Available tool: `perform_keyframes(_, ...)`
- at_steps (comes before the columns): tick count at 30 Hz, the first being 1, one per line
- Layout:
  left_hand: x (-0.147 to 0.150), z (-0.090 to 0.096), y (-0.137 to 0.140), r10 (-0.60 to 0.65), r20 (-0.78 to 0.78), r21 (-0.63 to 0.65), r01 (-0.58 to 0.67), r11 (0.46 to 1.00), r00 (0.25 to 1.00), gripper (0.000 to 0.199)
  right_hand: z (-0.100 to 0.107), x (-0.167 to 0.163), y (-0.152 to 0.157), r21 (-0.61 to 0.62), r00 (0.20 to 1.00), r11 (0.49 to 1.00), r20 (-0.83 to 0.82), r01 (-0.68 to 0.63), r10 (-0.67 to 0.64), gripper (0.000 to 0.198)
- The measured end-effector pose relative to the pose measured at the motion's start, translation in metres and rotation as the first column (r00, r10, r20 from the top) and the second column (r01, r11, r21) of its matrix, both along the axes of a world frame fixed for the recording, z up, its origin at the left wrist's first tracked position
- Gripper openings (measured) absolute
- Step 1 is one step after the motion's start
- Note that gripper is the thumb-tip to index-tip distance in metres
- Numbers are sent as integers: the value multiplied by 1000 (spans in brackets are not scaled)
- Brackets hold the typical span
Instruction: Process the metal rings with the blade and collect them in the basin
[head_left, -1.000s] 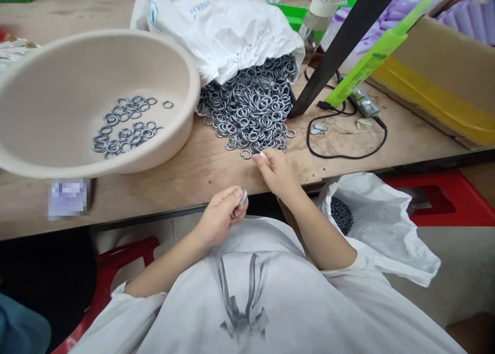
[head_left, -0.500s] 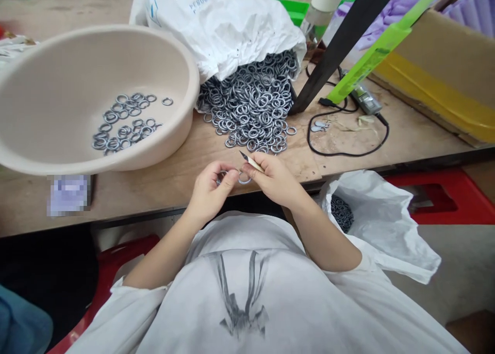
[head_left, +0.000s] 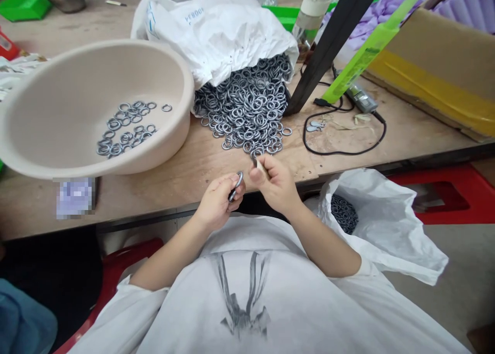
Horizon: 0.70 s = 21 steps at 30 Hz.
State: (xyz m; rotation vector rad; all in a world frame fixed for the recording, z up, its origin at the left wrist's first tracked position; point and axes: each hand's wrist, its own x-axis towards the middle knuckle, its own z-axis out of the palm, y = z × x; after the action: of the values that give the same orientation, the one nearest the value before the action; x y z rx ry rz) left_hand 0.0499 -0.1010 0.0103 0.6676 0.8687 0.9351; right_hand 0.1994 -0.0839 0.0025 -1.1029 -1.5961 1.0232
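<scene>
A workshop: beyond the right hand (head_left: 274,183), a wooden bench (head_left: 174,194) carries heaped metal rings (head_left: 251,114) (spilling from a white sack (head_left: 232,29)); 1 more bag (head_left: 386,209) of rings sits to its right.

Light's falling soft, approx. even & fairly bright on the tabletop (head_left: 166,194) and white shirt (head_left: 309,302); exact src can't be told. Tiny highlights are glinting on the metal rings (head_left: 251,119) in the pile, w/ dark gaps showing btwn them. Area under the table, lower L, is sinking to near-black. Wide-angle lens is stretching the sleeves (head_left: 119,312) twd bottom corners. Slight blur is softening the right hand (head_left: 278,189); bkgd purple stuff (head_left: 371,16), upper R, is going mushy. Pixelation is masking a small purple item (head_left: 75,196), L side.
</scene>
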Motion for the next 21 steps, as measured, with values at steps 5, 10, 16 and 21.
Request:
perform_keyframes(5, 2, -1, 0, 61, -2, -36, -61, 997, 998, 27, 2, 3, -15, 287, 939, 951, 344, -111, 6, 52)
perform_keyframes(10, 6, 0, -3, 111, -33, -38, -113, 993, 993, 25, 1, 3, -18, 397, 883, 910, 461, -117, -88, 45)
perform_keyframes(16, 7, -1, -4, 123, -26, -35, -124, 992, 992, 29, -2, 3, -19, 386, 893, 916, 444, -113, -77, 45)
perform_keyframes(21, 3, -4, 0, 65, 30, -76, -62, 995, 997, 30, -14, -10, -17, 272, 950, 962, 307, -27, -60, 50)
